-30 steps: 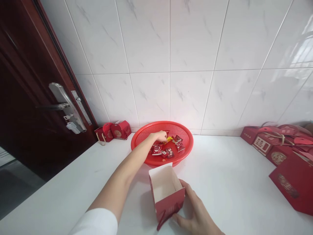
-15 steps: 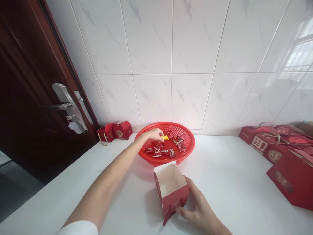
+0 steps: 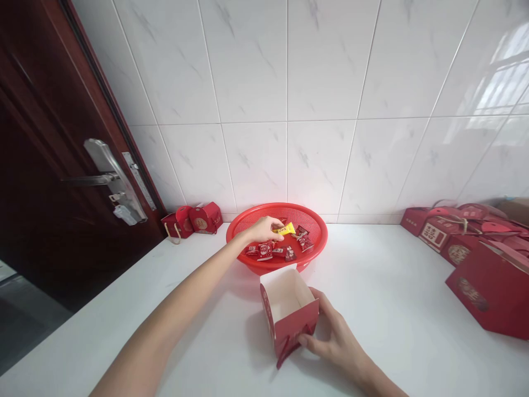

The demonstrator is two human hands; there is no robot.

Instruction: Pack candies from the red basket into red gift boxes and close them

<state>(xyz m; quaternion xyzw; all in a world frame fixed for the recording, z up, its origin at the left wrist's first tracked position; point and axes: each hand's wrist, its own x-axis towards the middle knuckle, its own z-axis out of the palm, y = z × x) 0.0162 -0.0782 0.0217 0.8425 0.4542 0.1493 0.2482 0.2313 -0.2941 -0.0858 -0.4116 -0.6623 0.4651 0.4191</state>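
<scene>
Bottom of the frame, right of centre: your right hand [image 3: 341,339] has the open red box [image 3: 294,326] by its right side, thumb on the near face, fingers round the side. Mouth is up and wide. Light card, so steady it with even, light pressure; squeeze hard and the walls may bow. Watch the dark red cord [image 3: 283,358] at the near face, it could snag your thumb. Can't tell if the base sits flat on the white table [image 3: 380,286]; if not, set it down for support. Just beyond, mid-frame: the red basket [image 3: 264,268]. Over it, your left hand [image 3: 263,228] is closed in a pinch on the yellow packet [image 3: 286,229], thumb and fingertips at its left end, right end free. Fine for control; grip firm enough to stop a slip, no crushing. Raise the wrist enough to clear the rim and not drag the red packets [image 3: 265,252] lying under it. Small boxes [image 3: 205,218] left of the basket and stacked boxes [image 3: 491,284] at the right edge are well off; leave them alone.
</scene>
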